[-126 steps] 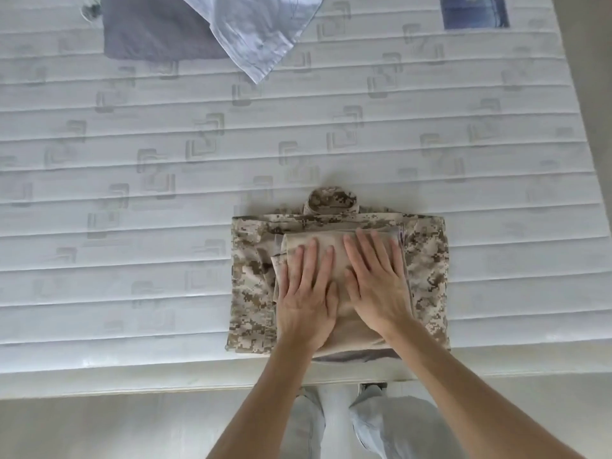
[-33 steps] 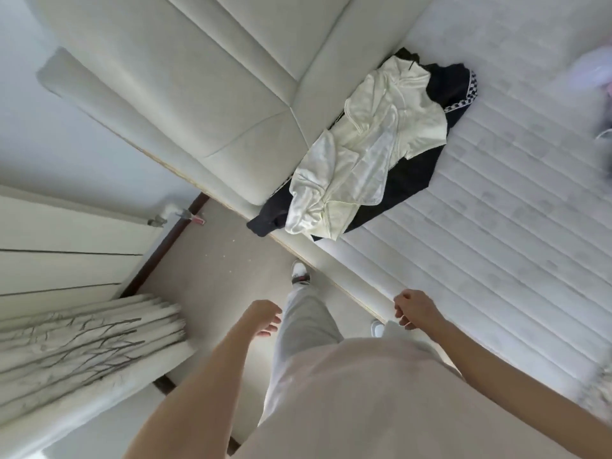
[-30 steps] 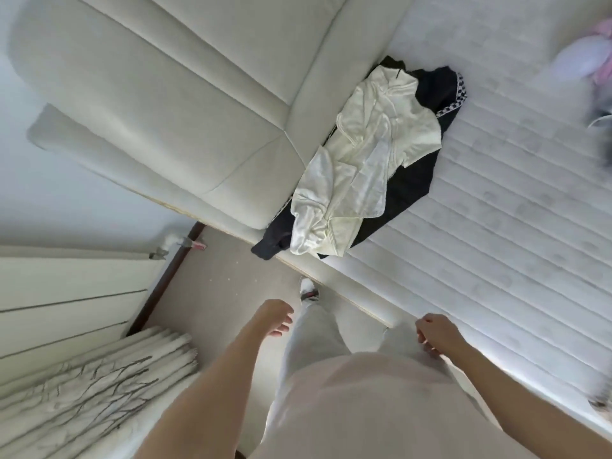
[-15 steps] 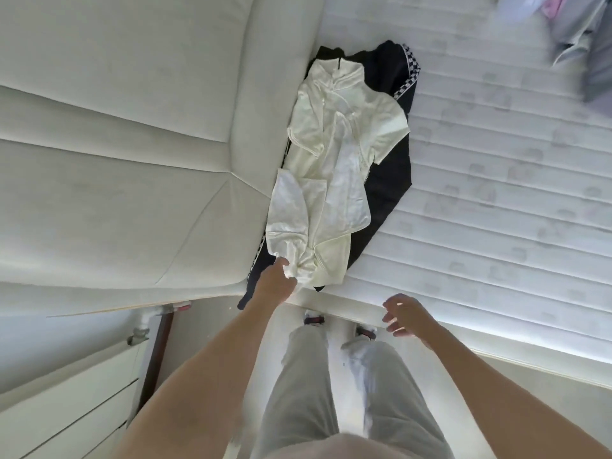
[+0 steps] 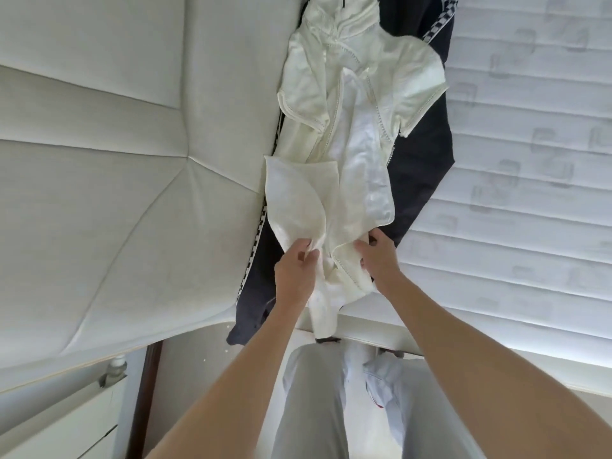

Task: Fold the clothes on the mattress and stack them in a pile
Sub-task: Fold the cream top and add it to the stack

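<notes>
A person's left hand (image 5: 294,270) and right hand (image 5: 377,256) each pinched the near hem of a cream dress (image 5: 344,127), gripping its fabric. The dress lay unfolded atop a dark garment (image 5: 420,167) at the mattress (image 5: 530,160) edge, stretching toward 12 o'clock, with a padded headboard (image 5: 116,144) at 9 o'clock.

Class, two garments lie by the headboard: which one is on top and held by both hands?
The cream white short-sleeved garment. It lies over the dark navy garment with checkered trim, and the left hand and right hand hold its lower edge.
</notes>
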